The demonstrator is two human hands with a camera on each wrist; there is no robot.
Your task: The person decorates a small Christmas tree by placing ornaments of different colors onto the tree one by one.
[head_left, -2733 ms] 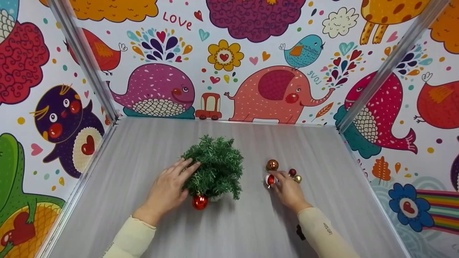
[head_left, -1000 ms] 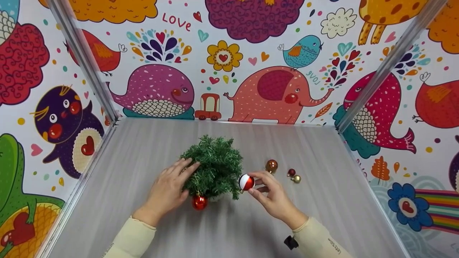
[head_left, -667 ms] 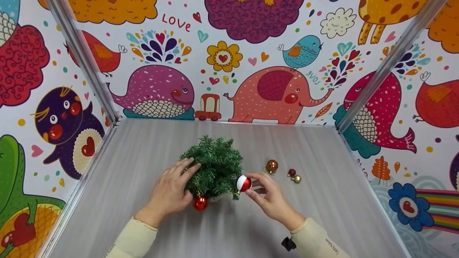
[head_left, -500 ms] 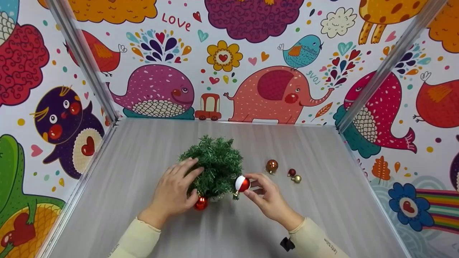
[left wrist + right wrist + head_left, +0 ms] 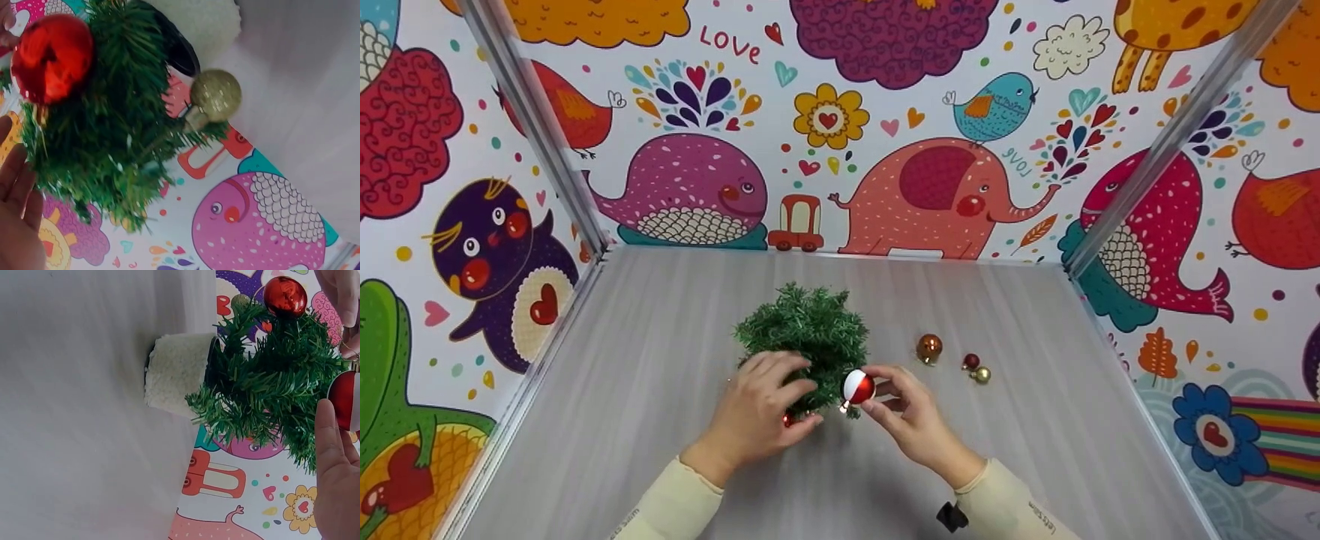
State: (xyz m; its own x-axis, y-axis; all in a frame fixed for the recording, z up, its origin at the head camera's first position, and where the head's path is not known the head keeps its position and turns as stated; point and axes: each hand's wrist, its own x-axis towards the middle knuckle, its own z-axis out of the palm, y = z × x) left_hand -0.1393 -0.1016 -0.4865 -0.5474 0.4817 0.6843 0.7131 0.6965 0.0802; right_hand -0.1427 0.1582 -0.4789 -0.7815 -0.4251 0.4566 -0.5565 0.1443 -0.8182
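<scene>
A small artificial Christmas tree (image 5: 802,322) stands upright in a white, rough-textured pot (image 5: 177,374). My right hand (image 5: 919,416) pinches a red-and-white Christmas bauble (image 5: 859,388) between thumb and fingertips, at the tree's near right side. Its metal cap faces the branches. My left hand (image 5: 761,409) reaches across the tree's near left side, thumb and fingers apart and bent toward the held bauble. A shiny red bauble (image 5: 53,59) hangs on the tree, mostly behind the left hand in the head view. A gold glitter bauble (image 5: 216,94) also hangs there.
To the right on the grey table (image 5: 1020,450) lie a copper-coloured bauble (image 5: 929,347), a small dark red bauble (image 5: 971,361) and a small gold bauble (image 5: 980,374). Cartoon-printed panels (image 5: 825,180) enclose the table at the back and sides.
My right hand has picked the red-and-white bauble off the table and carried it left to the tree. Lately my left hand has shifted right along the branches, toward that bauble.
</scene>
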